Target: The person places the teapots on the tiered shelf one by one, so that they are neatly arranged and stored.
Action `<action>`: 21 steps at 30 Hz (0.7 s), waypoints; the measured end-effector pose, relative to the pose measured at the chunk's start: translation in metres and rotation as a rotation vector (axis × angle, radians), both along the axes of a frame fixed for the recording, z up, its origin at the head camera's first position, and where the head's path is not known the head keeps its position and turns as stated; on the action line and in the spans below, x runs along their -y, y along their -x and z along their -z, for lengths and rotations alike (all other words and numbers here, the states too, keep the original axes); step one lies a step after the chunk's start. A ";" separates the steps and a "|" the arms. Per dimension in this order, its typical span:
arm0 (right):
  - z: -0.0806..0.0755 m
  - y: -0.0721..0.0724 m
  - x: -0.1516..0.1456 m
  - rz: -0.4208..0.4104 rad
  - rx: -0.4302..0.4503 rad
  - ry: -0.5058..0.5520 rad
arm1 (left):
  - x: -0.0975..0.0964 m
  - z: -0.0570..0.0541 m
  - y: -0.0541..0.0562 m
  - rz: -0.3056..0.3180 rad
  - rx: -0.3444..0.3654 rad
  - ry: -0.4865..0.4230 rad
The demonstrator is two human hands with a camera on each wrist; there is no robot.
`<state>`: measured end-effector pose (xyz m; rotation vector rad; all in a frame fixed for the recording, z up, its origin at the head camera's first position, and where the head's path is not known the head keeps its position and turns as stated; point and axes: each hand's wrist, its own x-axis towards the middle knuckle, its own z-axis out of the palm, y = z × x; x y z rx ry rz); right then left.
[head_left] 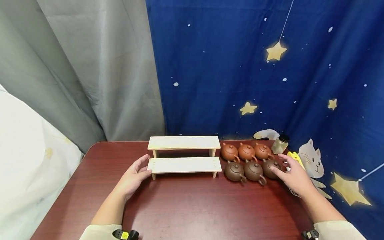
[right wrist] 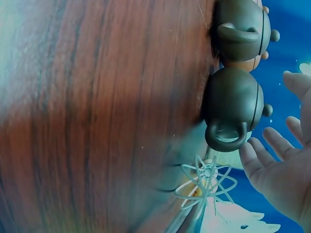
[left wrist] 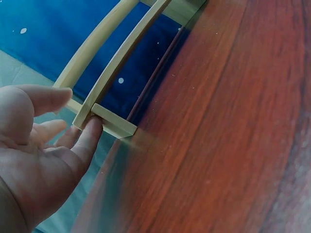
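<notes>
A pale wooden two-step display stand [head_left: 184, 165] stands on the table. At its left end is my left hand [head_left: 133, 178], thumb and fingers spread, fingertips right at the end of the lower board [left wrist: 104, 80] in the left wrist view. To the right of the stand, three dark brown teapots [head_left: 234, 171] line up in front of three reddish-brown teapots [head_left: 230, 152]. My right hand [head_left: 295, 175] is beside the rightmost dark teapot [right wrist: 235, 102], its fingers loosely spread near the handle and lid knob, gripping nothing.
Behind the teapots at the right stands a jar with a black lid [head_left: 279, 144]. A whisk [right wrist: 206, 182] and a yellow object [head_left: 295, 156] are near my right hand. The reddish table [head_left: 192, 206] backs onto a blue star-patterned curtain [head_left: 210, 83] and a grey one [head_left: 120, 83].
</notes>
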<state>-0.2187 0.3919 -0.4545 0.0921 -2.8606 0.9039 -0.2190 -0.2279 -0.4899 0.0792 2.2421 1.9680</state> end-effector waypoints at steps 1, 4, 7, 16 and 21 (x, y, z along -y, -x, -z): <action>0.001 0.000 0.000 -0.004 0.016 -0.001 | 0.000 0.001 0.000 0.000 0.008 0.007; 0.003 0.002 -0.001 -0.016 0.031 -0.004 | 0.000 0.004 -0.001 -0.006 0.031 0.014; 0.006 0.003 -0.001 -0.029 0.032 -0.003 | 0.000 0.006 -0.002 -0.011 0.053 0.018; 0.012 0.008 -0.002 -0.030 0.079 -0.042 | 0.000 0.008 -0.002 0.009 0.069 -0.003; 0.014 0.013 -0.003 -0.013 0.098 -0.092 | 0.000 0.007 -0.001 0.022 0.050 -0.021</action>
